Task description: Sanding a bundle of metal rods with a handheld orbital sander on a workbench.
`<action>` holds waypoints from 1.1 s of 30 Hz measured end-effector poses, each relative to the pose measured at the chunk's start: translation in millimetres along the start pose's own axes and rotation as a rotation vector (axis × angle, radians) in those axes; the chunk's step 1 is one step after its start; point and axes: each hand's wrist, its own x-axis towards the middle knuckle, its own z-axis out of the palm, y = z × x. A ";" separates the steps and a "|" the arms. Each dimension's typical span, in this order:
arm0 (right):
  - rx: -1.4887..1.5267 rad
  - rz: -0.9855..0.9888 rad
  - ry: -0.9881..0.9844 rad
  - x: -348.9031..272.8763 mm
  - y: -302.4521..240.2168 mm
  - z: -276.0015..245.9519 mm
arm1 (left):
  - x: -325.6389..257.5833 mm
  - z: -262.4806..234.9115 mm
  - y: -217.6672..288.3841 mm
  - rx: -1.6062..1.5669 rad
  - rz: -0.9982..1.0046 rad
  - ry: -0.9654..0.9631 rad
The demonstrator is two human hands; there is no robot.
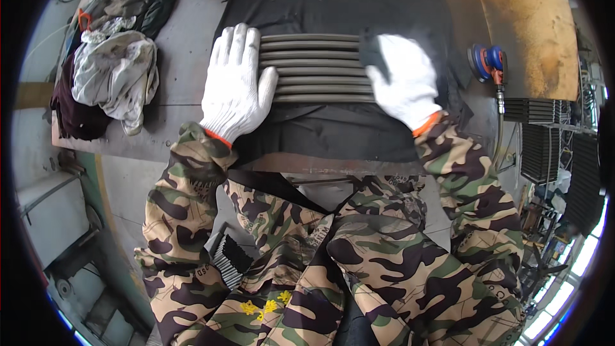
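Head view: left hand (236, 83) lying flat, bracing metal strips (317, 67); right hand (400, 77) gripping dark sanding block (373, 54); loose strips may be slipping sideways

Left hand (235, 86) in white glove lies flat on the left ends of a row of grey metal bars (317, 68), fingers spread. Right hand (402, 77), also gloved, presses a dark sanding pad (373, 53) on their right ends. Bars lie side by side on black cloth (333, 0) over workbench (186, 57). Rag pile (115, 70) at left, blue sander (487, 61) at right.
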 end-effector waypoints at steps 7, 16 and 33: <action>0.131 -0.062 -0.023 69.9 -147.1 59.3 | 5.7 6.3 -12.9 -0.479 -0.394 -0.030; 0.387 -0.181 -0.144 109.8 -201.2 39.7 | -33.4 -26.8 -47.6 -1.222 -0.684 0.663; 0.496 0.291 0.137 27.2 49.1 -75.7 | 30.6 10.4 4.1 0.168 0.146 0.037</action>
